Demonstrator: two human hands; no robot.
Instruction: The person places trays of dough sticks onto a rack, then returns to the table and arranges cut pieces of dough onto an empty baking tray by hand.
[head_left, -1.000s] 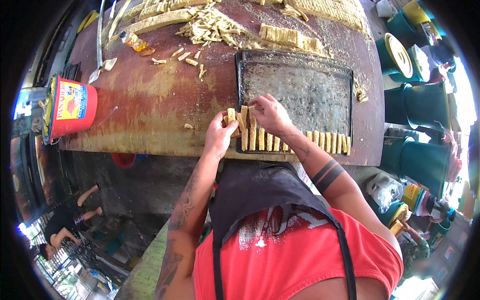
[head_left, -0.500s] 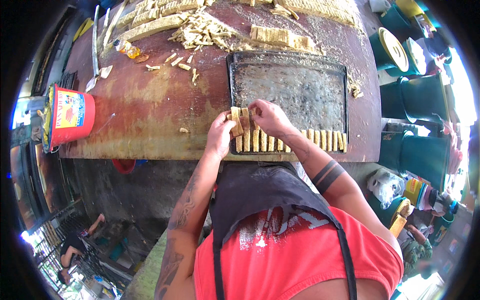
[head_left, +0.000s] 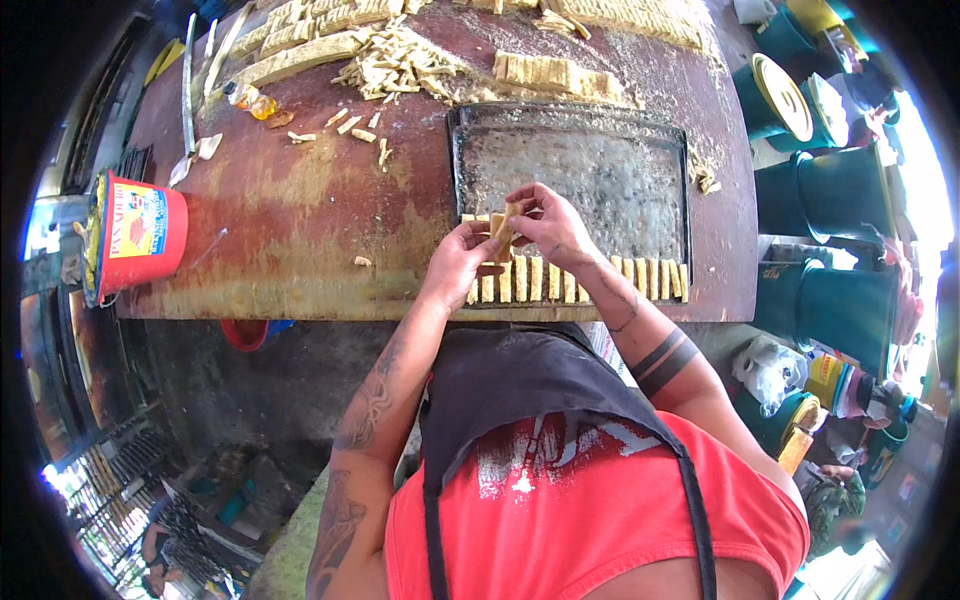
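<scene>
Dough strip [head_left: 503,228] pinched between curled fingers of left hand [head_left: 462,255] and right hand [head_left: 555,225], above baking tray [head_left: 600,165].

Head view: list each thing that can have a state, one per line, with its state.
Left hand: pinching a dough strip.
Right hand: gripping the same dough strip, raised above the tray.
Baking tray: mostly bare, one row of strips along its near edge.
Red bucket: upright, open.
Small bottle: lying on its side.

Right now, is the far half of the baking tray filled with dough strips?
No: the tray is bare there, and the dough strips line only its near edge.
</scene>
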